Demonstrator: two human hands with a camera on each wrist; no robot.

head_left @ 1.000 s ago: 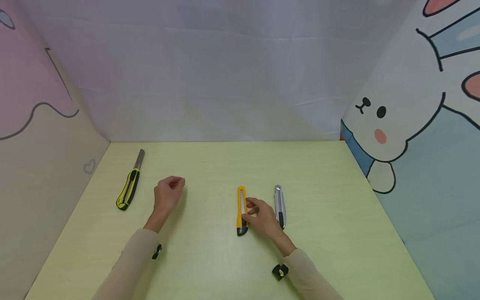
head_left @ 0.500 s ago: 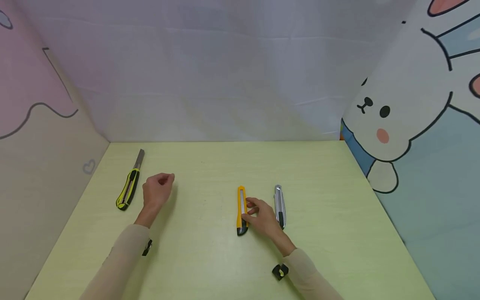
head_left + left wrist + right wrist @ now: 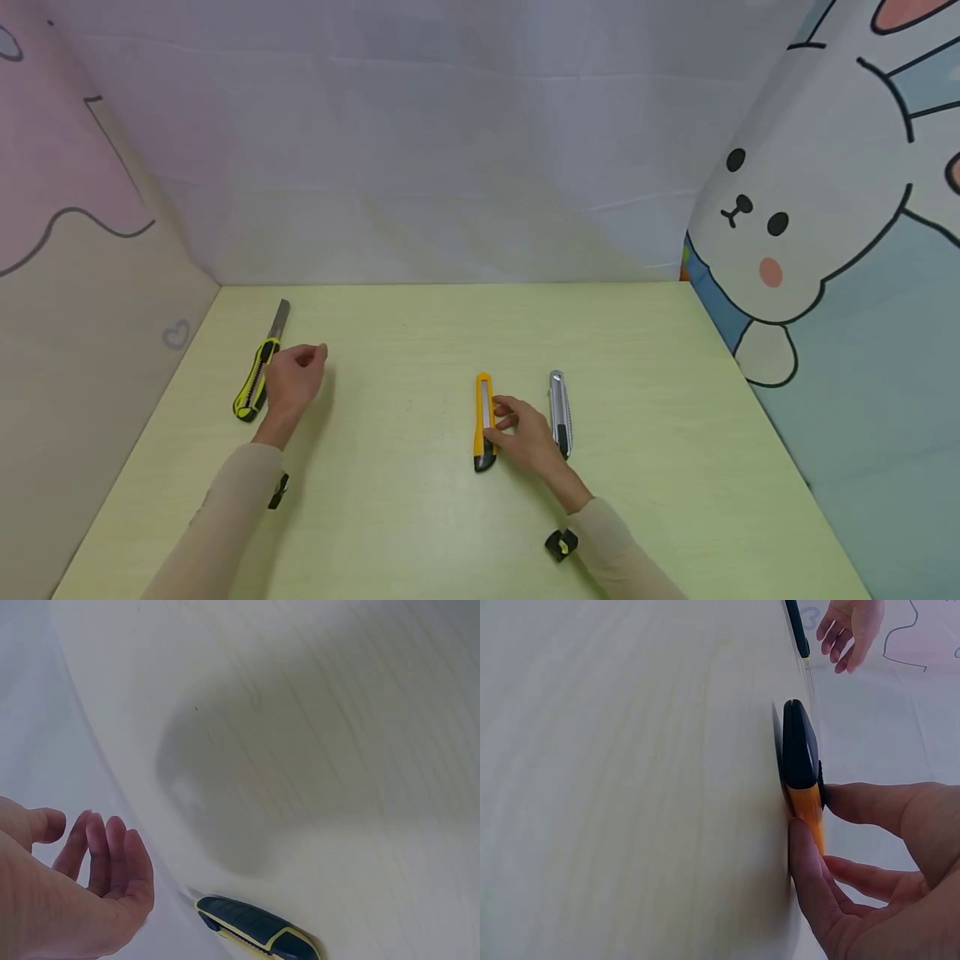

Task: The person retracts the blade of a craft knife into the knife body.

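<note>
A yellow utility knife [image 3: 481, 417] with a black end lies lengthwise in the middle of the table. My right hand [image 3: 527, 433] pinches it from the right side, thumb near its black slider and fingertips along its edge, as the right wrist view [image 3: 805, 814] also shows on the yellow body. Farther left, a green-and-black utility knife [image 3: 252, 387] lies with its wide grey blade end pointing away. Just right of that knife my left hand [image 3: 294, 379] hovers above the table, fingers loosely curled around nothing; in the left wrist view the hand [image 3: 90, 892] shows a gap between thumb and fingers.
A silver utility knife [image 3: 560, 412] lies right of the yellow one, its lower part close to my right wrist. White cloth [image 3: 450, 167] rises behind the table [image 3: 420, 533]. Printed panels [image 3: 862, 375] stand along both sides.
My left hand has moved left, from bare table to beside the green-and-black utility knife, partly overlapping it in the head view. My right hand and the yellow utility knife have stayed put.
</note>
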